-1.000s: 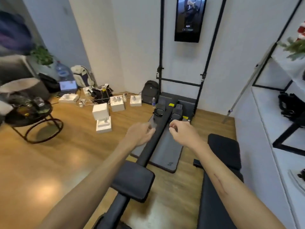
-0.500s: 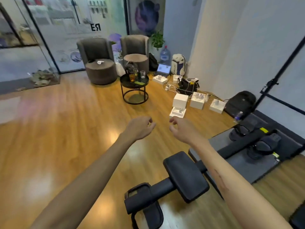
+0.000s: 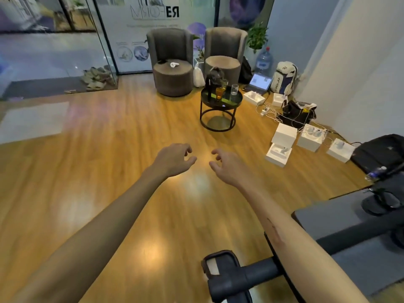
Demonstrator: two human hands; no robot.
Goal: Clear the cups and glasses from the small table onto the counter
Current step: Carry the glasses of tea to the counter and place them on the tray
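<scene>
— Bare hands, what do they hold?
— Nothing: left hand [image 3: 175, 159] and right hand [image 3: 227, 166] hang loosely curled over the floor.
— Progress?
— None. Amber glass [image 3: 219, 94] and clear glass [image 3: 234, 90] stand on the table [image 3: 213, 104], well ahead (no counter in sight).
— Changed?
— View has swung; table now nearer centre.

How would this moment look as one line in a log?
hands: both empty | glasses: on small table | stage: not reached

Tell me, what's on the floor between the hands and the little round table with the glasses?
Nothing: the head view shows only bare wooden floor between the left hand, the right hand and the table.
</scene>
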